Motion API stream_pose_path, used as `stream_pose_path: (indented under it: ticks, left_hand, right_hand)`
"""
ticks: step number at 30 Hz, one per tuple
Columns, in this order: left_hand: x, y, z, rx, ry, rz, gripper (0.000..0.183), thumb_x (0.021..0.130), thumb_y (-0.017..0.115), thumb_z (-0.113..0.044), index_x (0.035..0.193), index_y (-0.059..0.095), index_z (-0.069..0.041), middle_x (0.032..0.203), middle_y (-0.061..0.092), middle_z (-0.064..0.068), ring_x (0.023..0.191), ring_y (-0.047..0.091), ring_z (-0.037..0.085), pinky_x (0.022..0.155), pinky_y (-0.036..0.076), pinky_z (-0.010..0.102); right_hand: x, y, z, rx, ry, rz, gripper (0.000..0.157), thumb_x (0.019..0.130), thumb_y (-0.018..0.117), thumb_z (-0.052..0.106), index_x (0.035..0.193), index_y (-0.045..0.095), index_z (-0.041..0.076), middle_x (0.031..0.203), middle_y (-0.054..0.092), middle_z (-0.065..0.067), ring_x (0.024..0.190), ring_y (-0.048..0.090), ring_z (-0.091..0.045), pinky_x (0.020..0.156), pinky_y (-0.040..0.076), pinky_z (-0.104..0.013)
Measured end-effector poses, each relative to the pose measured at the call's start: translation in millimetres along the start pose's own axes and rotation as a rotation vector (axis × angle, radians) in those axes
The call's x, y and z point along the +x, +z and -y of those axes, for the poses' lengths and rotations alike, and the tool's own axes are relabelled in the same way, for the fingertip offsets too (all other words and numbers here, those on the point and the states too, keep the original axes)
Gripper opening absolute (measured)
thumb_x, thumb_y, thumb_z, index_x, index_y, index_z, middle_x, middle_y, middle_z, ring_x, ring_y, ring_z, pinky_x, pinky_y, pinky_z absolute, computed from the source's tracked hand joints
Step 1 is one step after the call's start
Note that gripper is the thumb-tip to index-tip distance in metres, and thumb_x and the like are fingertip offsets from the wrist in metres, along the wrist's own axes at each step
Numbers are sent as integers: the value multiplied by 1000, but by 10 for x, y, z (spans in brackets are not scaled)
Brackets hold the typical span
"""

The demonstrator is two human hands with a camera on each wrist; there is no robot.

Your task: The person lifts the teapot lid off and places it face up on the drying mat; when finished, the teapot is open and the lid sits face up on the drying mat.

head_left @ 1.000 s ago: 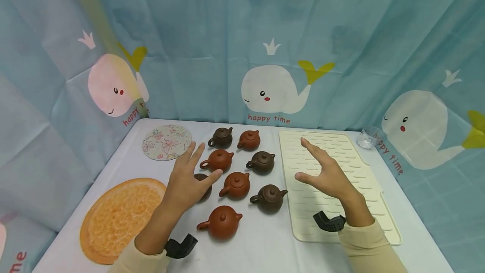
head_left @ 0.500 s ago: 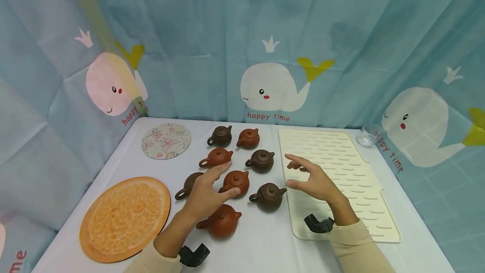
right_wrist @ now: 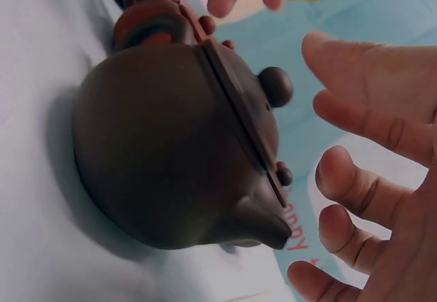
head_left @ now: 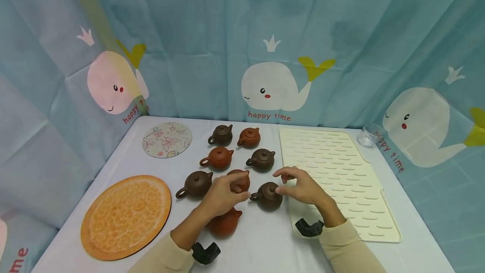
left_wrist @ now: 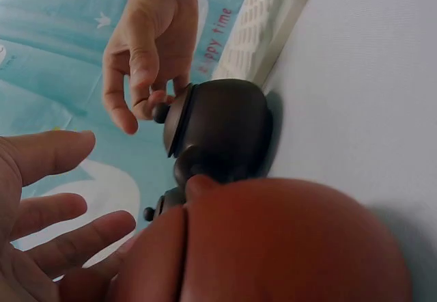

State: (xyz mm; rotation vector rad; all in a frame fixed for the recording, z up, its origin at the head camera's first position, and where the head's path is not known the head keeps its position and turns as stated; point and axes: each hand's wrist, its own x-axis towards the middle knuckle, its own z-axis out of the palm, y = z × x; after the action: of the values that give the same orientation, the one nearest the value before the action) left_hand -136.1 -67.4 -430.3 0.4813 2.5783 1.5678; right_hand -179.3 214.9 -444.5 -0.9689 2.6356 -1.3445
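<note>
My left hand (head_left: 220, 197) hovers over the front red-brown teapot (head_left: 223, 226), covering its lid, with the thumb spread and nothing held. Partly behind its fingers sits another red-brown teapot (head_left: 242, 180). My right hand (head_left: 305, 187) is beside and above a dark brown teapot (head_left: 268, 200), its thumb near the lid knob. In the right wrist view, a gap separates the fingers (right_wrist: 362, 186) from this dark teapot's knob and spout. The left wrist view has the red-brown pot large and close, next to the spread left fingers (left_wrist: 75, 240).
More small teapots stand behind, such as a dark one (head_left: 198, 184) at left, a red-brown one (head_left: 219, 158) and a dark one (head_left: 262, 159). At right lies a cream ridged mat (head_left: 341, 180); left are an orange round mat (head_left: 125, 218) and a floral disc (head_left: 166, 140). A clear glass (head_left: 367, 137) stands far right.
Both hands have moved inward and lower: the left to the right, over the front teapots, the right to the left, towards the dark teapot. The teapots have stayed in place.
</note>
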Motion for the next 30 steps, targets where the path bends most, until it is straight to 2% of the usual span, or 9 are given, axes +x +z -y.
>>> stream_pose_path:
  ticks: [3,7,14,19,23,30]
  left_hand:
    - [47,50,2,10,-21,31,52,81,79,-15,130,62,-10,108,66,7,83,64,15,66,52,29]
    - [110,120,28,28,-36,74,48,80,80,-16,125,65,-8,102,68,8,83,63,14,71,52,31]
    - [206,192,77,58,-60,145,42,81,78,-16,120,67,-4,98,70,6,89,65,20,74,50,34]
    - [259,201,112,141,-55,203,28,81,78,-15,108,74,-8,92,70,-4,91,63,18,76,49,35]
    - [275,203,129,184,-80,200,17,82,76,-13,99,78,-15,89,69,-10,93,58,17,76,47,36]
    - [291,232,154,220,-93,169,11,83,77,-14,92,80,-20,83,68,-14,99,52,21,80,44,39]
  right_hand:
    - [18,41,78,-4,-15,19,31,81,79,15,110,67,11,84,58,-12,83,56,-26,84,48,-45]
    - [33,98,102,-18,-29,25,28,80,79,5,106,68,4,81,58,-9,81,55,-30,82,47,-47]
    - [40,138,0,-54,-68,35,19,82,79,13,100,72,14,81,57,9,80,53,-16,75,46,-36]
    - [61,150,15,-113,-152,30,16,81,79,13,97,73,12,82,59,14,79,53,-12,67,45,-31]
    - [84,149,42,-141,-198,30,15,80,79,10,94,74,11,85,63,13,81,55,-9,67,47,-29]
    - [95,122,71,-204,-191,46,11,82,79,11,91,73,12,87,63,11,82,57,-7,67,49,-32]
